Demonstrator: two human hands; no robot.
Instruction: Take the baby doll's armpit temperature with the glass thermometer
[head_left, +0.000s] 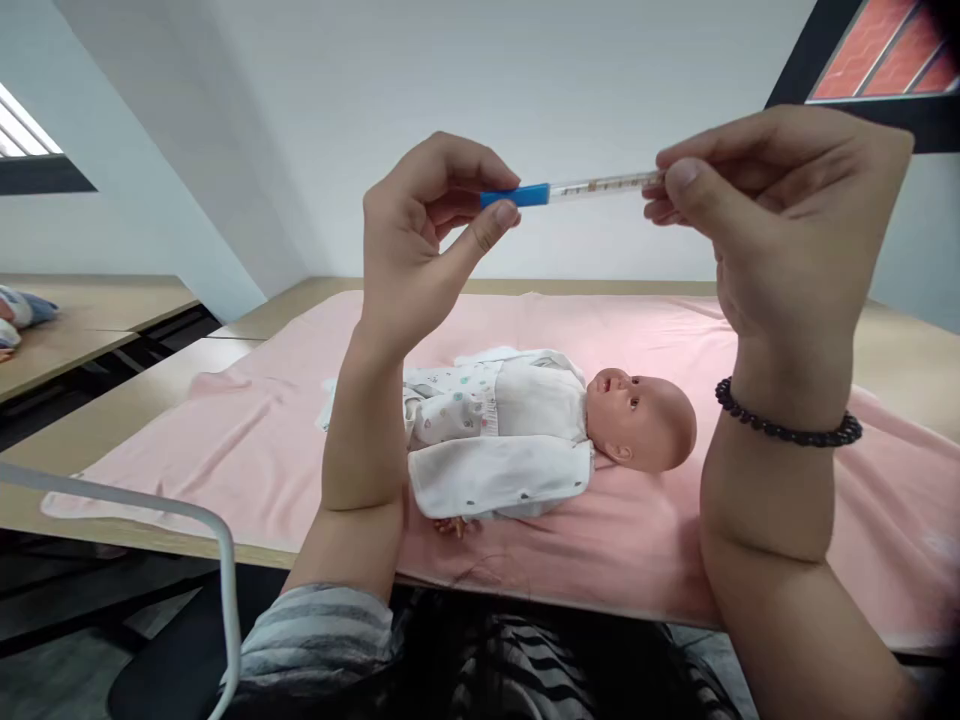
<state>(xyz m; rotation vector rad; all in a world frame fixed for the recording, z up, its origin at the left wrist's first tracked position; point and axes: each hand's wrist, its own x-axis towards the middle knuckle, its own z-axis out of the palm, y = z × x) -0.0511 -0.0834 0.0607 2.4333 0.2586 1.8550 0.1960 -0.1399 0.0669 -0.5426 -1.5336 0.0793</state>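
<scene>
A glass thermometer (600, 186) with a blue end is held level, high above the table. My left hand (435, 225) pinches its blue end (529, 195) between thumb and fingers. At the other tip, my right hand (780, 210) grips the clear tube, and the fingers hide that tip. Below the hands a baby doll (649, 420) lies on its back, head to the right. It wears a white jacket (502, 475), spread open at the front, and patterned trousers (454, 405). Neither hand touches the doll.
A pink blanket (270, 420) covers most of the table under the doll. A white curved metal bar (225, 580) and a dark chair seat (172, 640) are at the lower left. Another table (97, 290) stands at the far left, with part of a clothed figure (26, 305).
</scene>
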